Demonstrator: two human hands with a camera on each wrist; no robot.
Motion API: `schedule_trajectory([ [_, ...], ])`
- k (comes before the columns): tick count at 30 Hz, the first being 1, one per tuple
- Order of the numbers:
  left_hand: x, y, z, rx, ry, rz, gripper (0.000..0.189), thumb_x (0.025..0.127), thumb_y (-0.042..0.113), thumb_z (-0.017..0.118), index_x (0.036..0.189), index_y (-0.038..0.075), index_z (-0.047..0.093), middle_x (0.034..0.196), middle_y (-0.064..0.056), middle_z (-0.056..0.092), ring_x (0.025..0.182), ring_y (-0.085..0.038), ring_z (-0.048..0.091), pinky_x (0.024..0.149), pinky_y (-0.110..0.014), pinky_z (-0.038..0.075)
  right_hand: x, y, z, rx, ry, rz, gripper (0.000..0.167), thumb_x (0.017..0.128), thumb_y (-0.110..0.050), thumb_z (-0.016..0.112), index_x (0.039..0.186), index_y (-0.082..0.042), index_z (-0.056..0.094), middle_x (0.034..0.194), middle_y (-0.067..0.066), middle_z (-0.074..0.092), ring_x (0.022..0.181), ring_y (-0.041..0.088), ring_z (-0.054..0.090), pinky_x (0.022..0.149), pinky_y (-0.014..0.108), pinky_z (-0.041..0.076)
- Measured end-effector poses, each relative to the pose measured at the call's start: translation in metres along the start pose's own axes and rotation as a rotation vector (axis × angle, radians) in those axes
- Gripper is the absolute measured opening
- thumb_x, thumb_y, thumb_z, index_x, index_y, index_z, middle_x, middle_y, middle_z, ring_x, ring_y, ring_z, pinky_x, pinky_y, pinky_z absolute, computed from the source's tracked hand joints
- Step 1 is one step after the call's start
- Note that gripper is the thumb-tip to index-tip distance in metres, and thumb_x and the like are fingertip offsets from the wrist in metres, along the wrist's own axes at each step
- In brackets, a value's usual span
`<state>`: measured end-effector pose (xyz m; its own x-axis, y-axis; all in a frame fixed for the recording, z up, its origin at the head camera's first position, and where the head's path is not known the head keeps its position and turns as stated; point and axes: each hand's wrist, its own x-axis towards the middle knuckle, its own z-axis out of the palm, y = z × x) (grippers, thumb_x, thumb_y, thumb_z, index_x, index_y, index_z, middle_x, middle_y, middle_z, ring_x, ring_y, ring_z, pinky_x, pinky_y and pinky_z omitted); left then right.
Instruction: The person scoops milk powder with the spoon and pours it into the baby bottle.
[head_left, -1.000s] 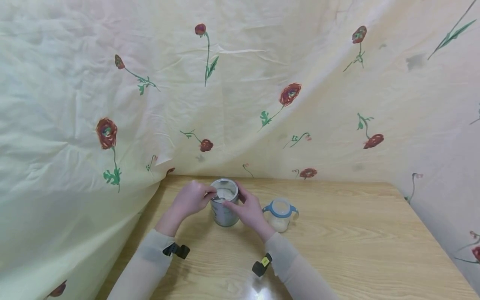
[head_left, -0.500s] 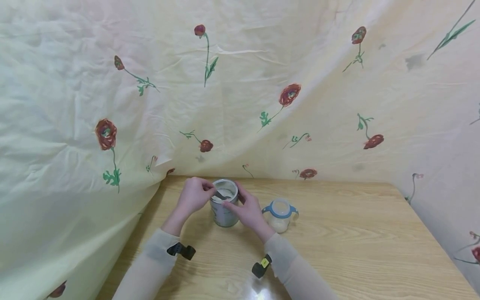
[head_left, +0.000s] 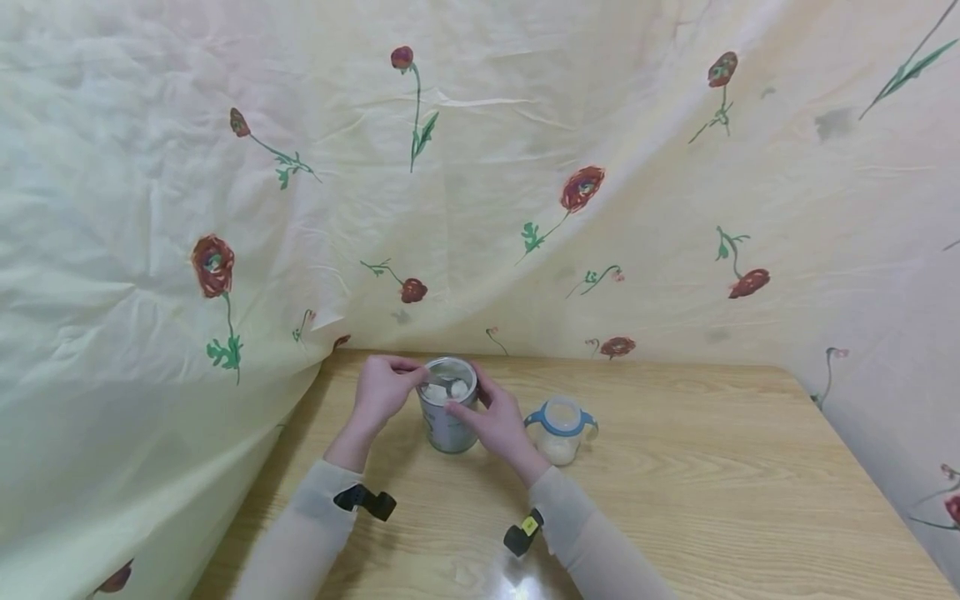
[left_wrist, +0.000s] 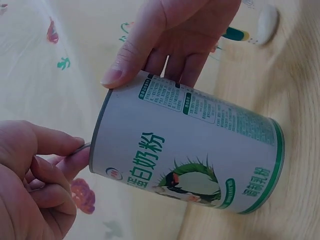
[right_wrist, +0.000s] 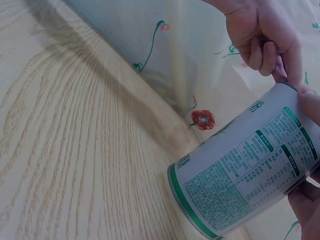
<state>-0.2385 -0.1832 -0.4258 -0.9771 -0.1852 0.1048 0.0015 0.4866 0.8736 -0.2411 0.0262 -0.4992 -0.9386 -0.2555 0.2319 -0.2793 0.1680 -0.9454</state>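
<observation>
A: What stands before us here?
B: The printed can (head_left: 448, 429), upright on the wooden table (head_left: 697, 467), white powder (head_left: 459, 389) showing in its open mouth.
A: And the fingers?
B: Left hand (head_left: 381, 390): thumb and forefinger pinched on the spoon (left_wrist: 82, 147), which reaches inside the can. Right hand (head_left: 501, 421): thumb near the rim, fingers clamped about the side.
A: Nearby?
B: From where I stand, a blue-handled cup (head_left: 561, 429) just beside the right hand; flowered cloth (head_left: 480, 217) behind.

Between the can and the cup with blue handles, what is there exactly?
In the head view, the person's right hand lies between them, gripping the can; whether it touches the cup I cannot tell.
</observation>
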Motion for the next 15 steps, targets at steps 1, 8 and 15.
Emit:
schedule_trajectory([
  [1, 0.0003, -0.0014, 0.0001, -0.022, 0.004, -0.013, 0.017, 0.092, 0.022, 0.085, 0.097, 0.006, 0.085, 0.090, -0.005, 0.080, 0.087, -0.022, 0.072, 0.073, -0.033, 0.053, -0.0002, -0.0006, 0.0000, 0.000, 0.000, -0.001, 0.088, 0.096, -0.031, 0.084, 0.164, -0.003, 0.037, 0.165, 0.016, 0.045, 0.151, 0.031, 0.043, 0.122, 0.048, 0.037],
  [8, -0.0008, -0.0084, -0.0006, -0.157, -0.012, -0.083, 0.019, 0.092, 0.020, 0.085, 0.104, 0.005, 0.084, 0.096, -0.007, 0.080, 0.097, -0.024, 0.069, 0.087, -0.039, 0.049, -0.0011, -0.0026, 0.0005, 0.011, 0.000, 0.011, 0.086, 0.097, -0.026, 0.084, 0.165, -0.003, 0.037, 0.166, 0.016, 0.044, 0.153, 0.032, 0.041, 0.123, 0.049, 0.036],
  [15, -0.0043, -0.0076, -0.0008, -0.251, -0.052, -0.125, 0.022, 0.092, 0.019, 0.085, 0.106, 0.002, 0.082, 0.096, -0.009, 0.079, 0.100, -0.026, 0.065, 0.090, -0.041, 0.045, -0.0015, -0.0034, 0.0005, 0.017, 0.003, 0.030, 0.087, 0.096, -0.028, 0.084, 0.165, -0.005, 0.037, 0.166, 0.014, 0.043, 0.153, 0.030, 0.041, 0.123, 0.048, 0.036],
])
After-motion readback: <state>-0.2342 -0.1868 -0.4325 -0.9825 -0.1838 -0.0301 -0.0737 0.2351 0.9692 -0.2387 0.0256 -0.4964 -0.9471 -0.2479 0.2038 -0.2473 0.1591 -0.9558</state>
